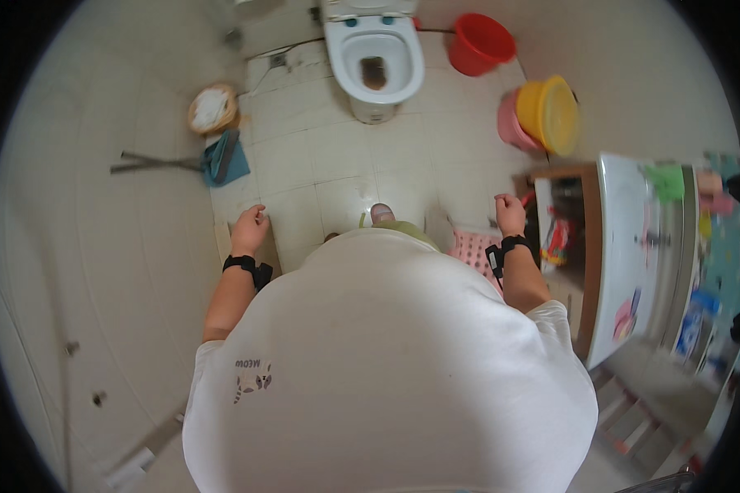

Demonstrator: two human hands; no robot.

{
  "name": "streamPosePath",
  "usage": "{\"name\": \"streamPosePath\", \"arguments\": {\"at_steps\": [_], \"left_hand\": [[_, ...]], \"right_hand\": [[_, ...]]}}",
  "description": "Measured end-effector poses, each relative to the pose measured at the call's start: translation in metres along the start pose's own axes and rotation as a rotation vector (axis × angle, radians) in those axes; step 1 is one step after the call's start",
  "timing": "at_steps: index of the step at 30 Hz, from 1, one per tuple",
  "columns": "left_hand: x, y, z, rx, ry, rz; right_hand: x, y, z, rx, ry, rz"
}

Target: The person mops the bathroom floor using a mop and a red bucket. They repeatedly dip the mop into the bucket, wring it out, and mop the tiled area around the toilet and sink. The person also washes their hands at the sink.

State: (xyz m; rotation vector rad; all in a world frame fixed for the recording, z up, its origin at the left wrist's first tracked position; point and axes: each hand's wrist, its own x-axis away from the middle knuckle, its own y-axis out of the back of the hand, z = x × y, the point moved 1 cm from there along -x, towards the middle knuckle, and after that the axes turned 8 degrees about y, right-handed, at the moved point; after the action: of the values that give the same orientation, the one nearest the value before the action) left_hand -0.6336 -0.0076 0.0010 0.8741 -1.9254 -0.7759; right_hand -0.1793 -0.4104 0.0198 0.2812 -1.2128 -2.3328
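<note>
My left hand (pixel 250 229) hangs at my side with loosely curled fingers and no visible object in it. A blue dustpan (pixel 234 163) with a long handle stands ahead of it by the left wall. On the other side, my right hand (pixel 510 214) is curled with nothing seen in it. Beside that hand is the open front of a vanity cabinet (pixel 589 259), with a red packet (pixel 555 240) inside. A pink perforated plastic basket (pixel 472 249) sits below the right wrist. Both wrists wear black straps. Ahead stands a white toilet (pixel 345 77), lid raised, with brown matter in the bowl.
A wastebasket (pixel 192 117) with a white liner stands by the left wall. Along the right side are a red bucket (pixel 478 49), a yellow basin (pixel 530 111) against a pink bucket (pixel 510 123), and a white washbasin (pixel 620 246). Pale tiles (pixel 339 154) cover the floor.
</note>
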Motion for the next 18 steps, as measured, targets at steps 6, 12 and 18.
{"name": "streamPosePath", "arguments": {"at_steps": [6,12,18], "left_hand": [[-0.02,0.008,-0.015,-0.164,-0.217,0.16],[-0.022,0.004,-0.045,-0.3,-0.408,0.319],[-0.021,-0.021,-0.104,-0.356,-0.639,0.355]], "right_hand": [[0.177,0.011,-0.033,0.084,-0.24,-0.094],[0.285,0.012,-0.027,0.085,-0.389,-0.259],[0.374,0.005,-0.046,0.07,-0.619,-0.325]]}}
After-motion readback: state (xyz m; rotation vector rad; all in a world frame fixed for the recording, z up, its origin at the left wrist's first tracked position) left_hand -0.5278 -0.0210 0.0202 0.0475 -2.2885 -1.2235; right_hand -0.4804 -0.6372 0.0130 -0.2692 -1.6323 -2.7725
